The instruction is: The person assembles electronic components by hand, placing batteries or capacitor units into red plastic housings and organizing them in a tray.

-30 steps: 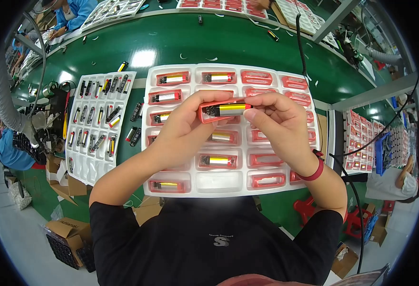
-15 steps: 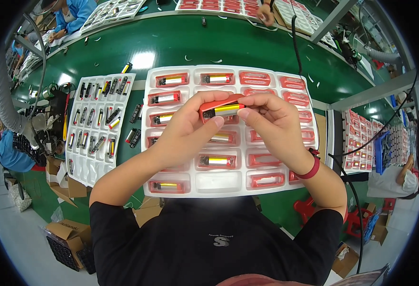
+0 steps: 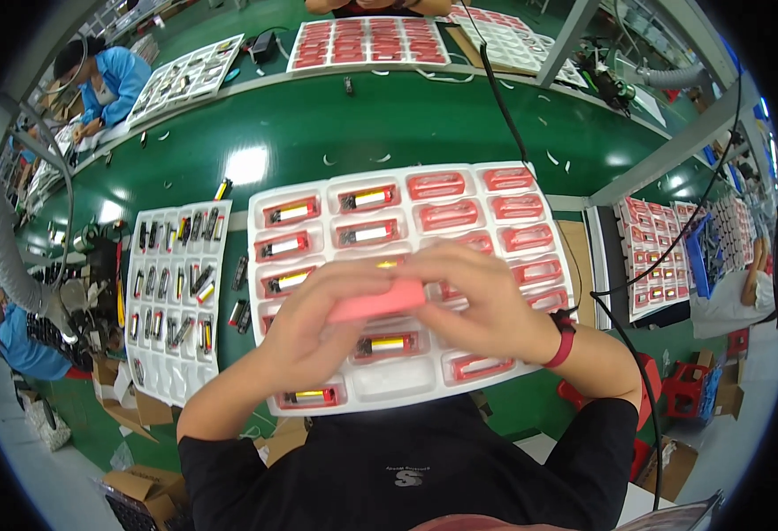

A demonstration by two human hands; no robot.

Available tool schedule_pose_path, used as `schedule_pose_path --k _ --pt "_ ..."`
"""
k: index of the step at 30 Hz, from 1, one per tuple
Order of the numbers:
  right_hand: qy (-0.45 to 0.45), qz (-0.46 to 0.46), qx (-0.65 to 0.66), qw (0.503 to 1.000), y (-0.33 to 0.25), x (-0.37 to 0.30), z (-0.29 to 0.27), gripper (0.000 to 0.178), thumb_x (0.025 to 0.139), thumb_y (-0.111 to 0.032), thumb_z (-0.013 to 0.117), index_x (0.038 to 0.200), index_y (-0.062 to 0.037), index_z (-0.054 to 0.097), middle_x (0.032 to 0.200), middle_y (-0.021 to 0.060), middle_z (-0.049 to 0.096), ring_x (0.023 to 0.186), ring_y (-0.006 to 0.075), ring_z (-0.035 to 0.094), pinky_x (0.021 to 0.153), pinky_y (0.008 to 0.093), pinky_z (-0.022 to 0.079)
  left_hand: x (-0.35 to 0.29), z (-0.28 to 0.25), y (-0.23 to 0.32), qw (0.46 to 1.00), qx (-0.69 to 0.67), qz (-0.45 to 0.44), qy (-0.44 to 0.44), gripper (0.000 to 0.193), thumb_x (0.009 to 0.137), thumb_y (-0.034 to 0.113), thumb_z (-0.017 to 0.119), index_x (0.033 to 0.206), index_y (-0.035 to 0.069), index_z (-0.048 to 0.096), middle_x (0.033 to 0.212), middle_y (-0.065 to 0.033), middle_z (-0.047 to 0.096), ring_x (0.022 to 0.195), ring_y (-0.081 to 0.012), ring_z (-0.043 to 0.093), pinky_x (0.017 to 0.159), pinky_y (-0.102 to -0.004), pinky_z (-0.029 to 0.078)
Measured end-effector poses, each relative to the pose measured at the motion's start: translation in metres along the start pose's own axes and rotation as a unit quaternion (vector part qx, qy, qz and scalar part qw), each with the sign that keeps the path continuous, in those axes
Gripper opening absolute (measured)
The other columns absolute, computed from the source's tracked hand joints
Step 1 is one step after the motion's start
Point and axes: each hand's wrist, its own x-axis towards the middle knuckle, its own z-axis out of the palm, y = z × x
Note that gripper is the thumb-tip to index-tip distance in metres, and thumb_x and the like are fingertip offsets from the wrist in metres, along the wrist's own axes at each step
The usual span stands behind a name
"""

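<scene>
Between my two hands I hold a red plastic casing (image 3: 378, 302), blurred by motion, with its plain outer side toward me. My left hand (image 3: 307, 320) grips its left end, and my right hand (image 3: 470, 290) has its fingers curled on the right end. Both hands are just above a white blister tray (image 3: 395, 379). Several pockets on its left side hold red half-shells with a silver, yellow and black battery unit (image 3: 291, 211) inside. The right-hand pockets hold red shells (image 3: 505, 180) without a visible unit. One pocket at the near edge has nothing in it.
Left of it lies a second white tray (image 3: 176, 384) of loose battery units. A black coiled cable (image 3: 505, 102) hangs over the green table (image 3: 389, 119). Co-workers sit at the far left in blue (image 3: 122, 81) and across the table. Filled trays and a blue bin (image 3: 697, 274) stand right.
The casing, which showed its yellow battery unit before, is now turned so its red outside shows. My hands are lower in view, and the whole view has shifted, showing more of the far side.
</scene>
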Motion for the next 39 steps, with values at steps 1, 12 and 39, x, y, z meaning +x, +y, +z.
schedule_pose_path --k 1,12,39 --pt "-0.025 -0.066 -0.107 0.992 -0.003 -0.002 -0.005 0.038 0.086 0.004 0.072 0.123 0.0014 0.066 0.113 0.0159 0.069 0.097 0.0244 0.070 0.082 0.0330 0.056 0.001 -0.001 0.004 1.000 -0.002 0.005 -0.004 0.042 0.092 -0.004 0.057 0.134 -0.002 0.057 0.136 -0.0180 0.061 0.124 -0.0310 0.062 0.103 -0.0374 0.050" --pt "-0.014 -0.257 -0.335 0.906 0.004 0.017 -0.008 0.044 0.076 -0.001 0.072 0.118 0.0080 0.063 0.099 0.0155 0.066 0.079 0.0266 0.067 0.067 0.0363 0.057 0.012 -0.003 0.005 0.977 0.208 0.043 0.015 0.048 0.072 -0.010 0.068 0.120 -0.005 0.065 0.117 -0.0186 0.069 0.099 -0.0354 0.069 0.087 -0.0418 0.057" --pt "-0.201 -0.082 -0.199 0.956 -0.002 0.042 -0.047 0.033 0.081 -0.018 0.080 0.107 0.0010 0.072 0.089 0.0137 0.071 0.078 0.0284 0.068 0.070 0.0382 0.055 0.006 -0.012 0.009 0.984 0.144 -0.073 -0.079 0.036 0.081 0.001 0.072 0.117 0.002 0.069 0.112 -0.0122 0.066 0.100 -0.0329 0.067 0.081 -0.0402 0.057"
